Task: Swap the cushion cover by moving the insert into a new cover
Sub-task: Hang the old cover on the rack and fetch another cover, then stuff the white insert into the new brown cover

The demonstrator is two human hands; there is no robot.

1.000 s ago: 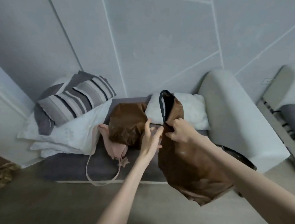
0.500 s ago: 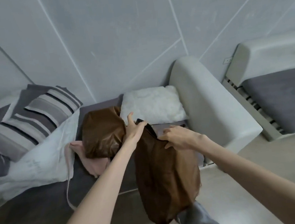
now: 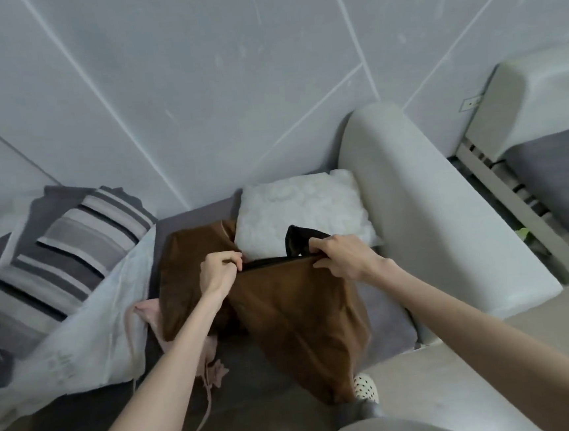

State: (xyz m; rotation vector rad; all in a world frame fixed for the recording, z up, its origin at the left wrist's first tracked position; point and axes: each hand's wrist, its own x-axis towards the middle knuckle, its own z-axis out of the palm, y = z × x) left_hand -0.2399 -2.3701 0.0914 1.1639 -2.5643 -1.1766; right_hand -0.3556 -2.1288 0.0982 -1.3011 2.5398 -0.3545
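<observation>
Striped pillow [image 3: 68, 241] far left on the sofa [image 3: 430, 202], white sheet [image 3: 89, 321] draped under it, pink bag [image 3: 154, 316] beside that. My left hand [image 3: 219, 272] has a tight grip on the left end of the brown cover's [image 3: 302, 317] open edge, in front of a second brown cushion [image 3: 183, 258]. My right hand [image 3: 342, 258] pinches the right end of the same edge, black lining showing. Cover hangs down over the seat. White insert [image 3: 303, 210] lies just behind, against the armrest.

left hand [image 3: 220, 272] and right hand [image 3: 342, 257] gripping brown cover [image 3: 299, 317] opening, white cushion [image 3: 300, 210] behind
</observation>
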